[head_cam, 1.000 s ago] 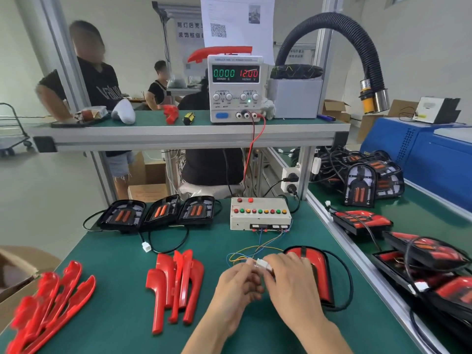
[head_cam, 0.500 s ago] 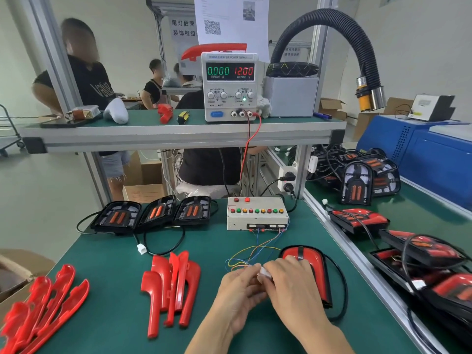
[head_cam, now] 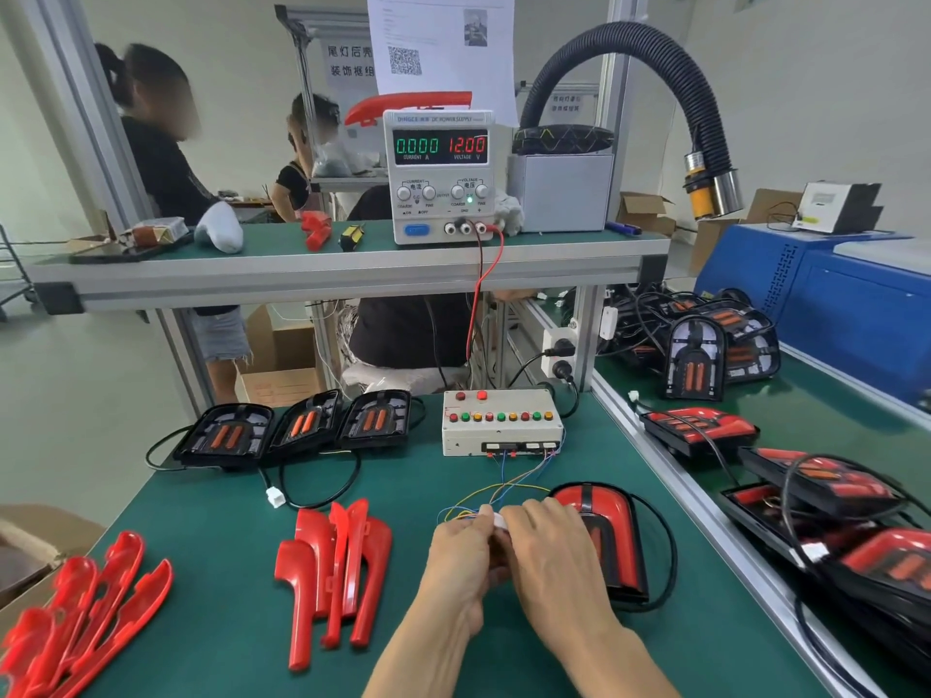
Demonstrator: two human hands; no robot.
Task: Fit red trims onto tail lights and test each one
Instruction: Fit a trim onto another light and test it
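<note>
Fingers of the left hand (head_cam: 461,551) and right hand (head_cam: 546,546) meet over a small white plastic connector (head_cam: 499,520), pinching it between them where the thin coloured test wires (head_cam: 496,491) from the beige button-topped test box (head_cam: 501,423) end. Just right of the hands lies the black tail light with its glossy red trim (head_cam: 607,539) on the green tabletop (head_cam: 226,571). That connector looks light, stiff and small, likely slippery; I would hold it by its body, never the flimsy wires. Spare red plastic trims (head_cam: 335,566) lie to the left.
</note>
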